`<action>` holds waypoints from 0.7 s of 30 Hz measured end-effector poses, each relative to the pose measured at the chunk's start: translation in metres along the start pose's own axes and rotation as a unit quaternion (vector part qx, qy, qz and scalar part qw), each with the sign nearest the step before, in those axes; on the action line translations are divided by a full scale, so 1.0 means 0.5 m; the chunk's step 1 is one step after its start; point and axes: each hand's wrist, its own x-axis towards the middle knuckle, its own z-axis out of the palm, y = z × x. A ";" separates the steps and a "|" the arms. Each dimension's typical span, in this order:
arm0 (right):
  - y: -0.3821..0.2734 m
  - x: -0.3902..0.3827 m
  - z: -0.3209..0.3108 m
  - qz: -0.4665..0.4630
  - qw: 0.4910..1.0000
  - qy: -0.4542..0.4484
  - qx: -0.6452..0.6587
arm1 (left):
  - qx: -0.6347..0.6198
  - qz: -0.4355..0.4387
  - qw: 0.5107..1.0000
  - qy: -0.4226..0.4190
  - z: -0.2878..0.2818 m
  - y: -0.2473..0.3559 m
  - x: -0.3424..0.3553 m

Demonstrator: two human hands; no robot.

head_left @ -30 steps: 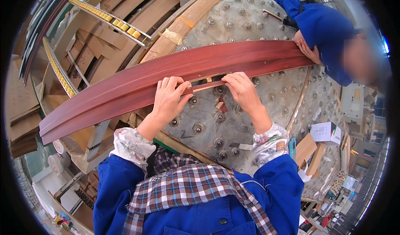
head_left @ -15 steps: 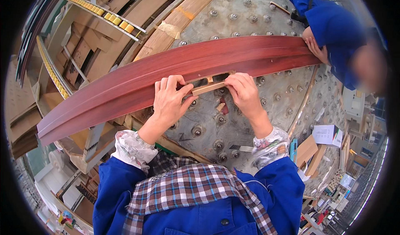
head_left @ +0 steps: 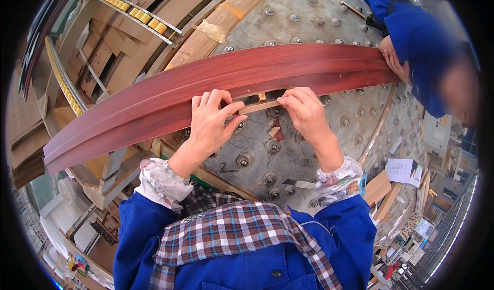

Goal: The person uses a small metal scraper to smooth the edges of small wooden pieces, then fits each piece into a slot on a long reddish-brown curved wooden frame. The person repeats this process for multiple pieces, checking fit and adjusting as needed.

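A long dark red wood-grain panel (head_left: 170, 86) lies across the table in front of me. Its near edge has a notch with two dark openings (head_left: 276, 94). Along this notch runs a short pale wooden strip (head_left: 259, 107). Thumb and fingers of my left hand (head_left: 208, 122) pinch the strip's left end. At its right end my right hand (head_left: 311, 116) grips it with fingertips close together, against the panel's edge. A co-worker's hand (head_left: 395, 63), in a blue sleeve, rests on the panel's far right end.
Ball rollers stud the grey metal tabletop (head_left: 236, 148). Small red and pale scraps (head_left: 277, 131) lie near my hands. A white box (head_left: 404, 171) and wooden pieces (head_left: 377, 188) sit at the right. Yellow roller tracks (head_left: 131, 13) and stacked boards (head_left: 149, 48) are at the left.
The strip's left end looks slightly closer to the panel's edge. Both hands keep their pinch, with only small shifts. The whole view has moved slightly.
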 end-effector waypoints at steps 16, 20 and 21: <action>0.029 -0.001 -0.013 0.033 0.998 0.004 0.058 | 0.022 0.070 0.997 -0.006 0.018 -0.002 0.004; 0.054 -0.006 -0.017 0.037 0.995 -0.025 0.093 | 0.023 0.070 0.997 0.004 0.023 -0.003 0.003; 0.056 -0.007 -0.018 0.035 0.995 -0.042 0.089 | 0.026 0.068 0.997 0.003 0.024 -0.003 0.003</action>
